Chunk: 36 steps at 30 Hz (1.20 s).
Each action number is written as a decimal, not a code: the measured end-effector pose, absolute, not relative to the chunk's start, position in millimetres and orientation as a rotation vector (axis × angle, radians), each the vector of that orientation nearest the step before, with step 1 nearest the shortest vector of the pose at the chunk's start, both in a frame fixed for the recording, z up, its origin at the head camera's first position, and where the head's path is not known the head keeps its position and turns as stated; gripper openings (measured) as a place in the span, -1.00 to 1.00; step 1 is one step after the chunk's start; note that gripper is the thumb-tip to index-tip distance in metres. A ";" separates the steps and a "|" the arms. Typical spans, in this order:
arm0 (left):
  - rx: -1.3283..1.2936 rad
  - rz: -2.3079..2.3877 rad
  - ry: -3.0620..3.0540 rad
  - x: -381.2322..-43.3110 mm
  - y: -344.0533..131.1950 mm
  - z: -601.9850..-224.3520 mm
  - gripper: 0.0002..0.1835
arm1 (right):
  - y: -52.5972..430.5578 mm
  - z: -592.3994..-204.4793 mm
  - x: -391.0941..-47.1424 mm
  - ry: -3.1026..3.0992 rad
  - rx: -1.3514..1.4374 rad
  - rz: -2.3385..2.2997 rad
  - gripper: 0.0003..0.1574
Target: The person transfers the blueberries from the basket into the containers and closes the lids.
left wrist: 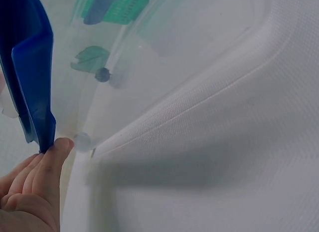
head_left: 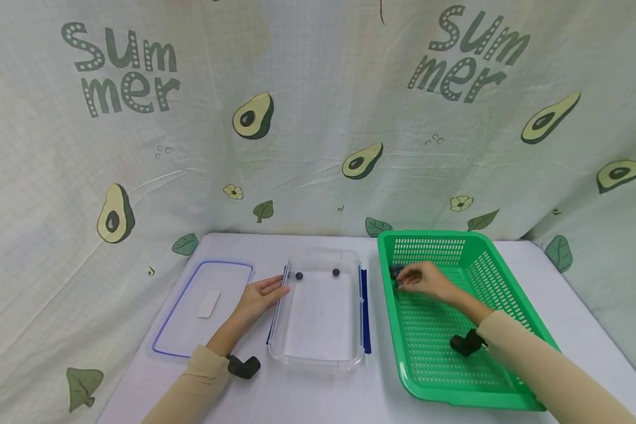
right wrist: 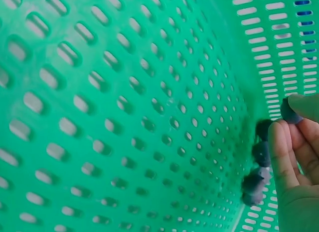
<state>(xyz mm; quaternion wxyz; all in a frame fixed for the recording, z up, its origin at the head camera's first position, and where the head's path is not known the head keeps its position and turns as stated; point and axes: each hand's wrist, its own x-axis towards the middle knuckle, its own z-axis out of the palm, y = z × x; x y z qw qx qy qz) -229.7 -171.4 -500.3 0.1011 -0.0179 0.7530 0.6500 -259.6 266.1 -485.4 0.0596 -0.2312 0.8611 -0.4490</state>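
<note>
A clear plastic container [head_left: 323,318] with blue side latches stands at the table's middle, two blueberries [head_left: 336,272] inside near its far end. My left hand [head_left: 259,300] touches the container's left side with extended fingers. In the left wrist view its fingertips [left wrist: 62,144] are right at the lower end of a blue latch [left wrist: 35,77]. Inside the green basket [head_left: 429,335], by its left wall, my right hand [head_left: 424,279] pinches a blueberry [right wrist: 290,112] between thumb and fingers. Several more blueberries [right wrist: 256,179] lie in a row along the basket wall beside the hand.
A clear lid with a blue seal [head_left: 182,306] and a white label [head_left: 209,304] lies left of the container. Behind the white table [head_left: 318,394] hangs a printed cloth [head_left: 307,118]. Black wrist cameras [head_left: 244,366] are strapped to both wrists.
</note>
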 end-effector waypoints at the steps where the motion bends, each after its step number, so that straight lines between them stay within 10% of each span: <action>1: -0.050 1.917 2.229 -229.7 -171.5 -500.4 -0.32 | 267.0 -484.5 -259.8 2.606 -0.697 -1.362 -0.81; 36: -0.080 1.919 2.217 -229.3 -171.2 -497.1 -0.32 | 280.6 -443.3 -262.4 2.623 -0.481 -1.502 -0.68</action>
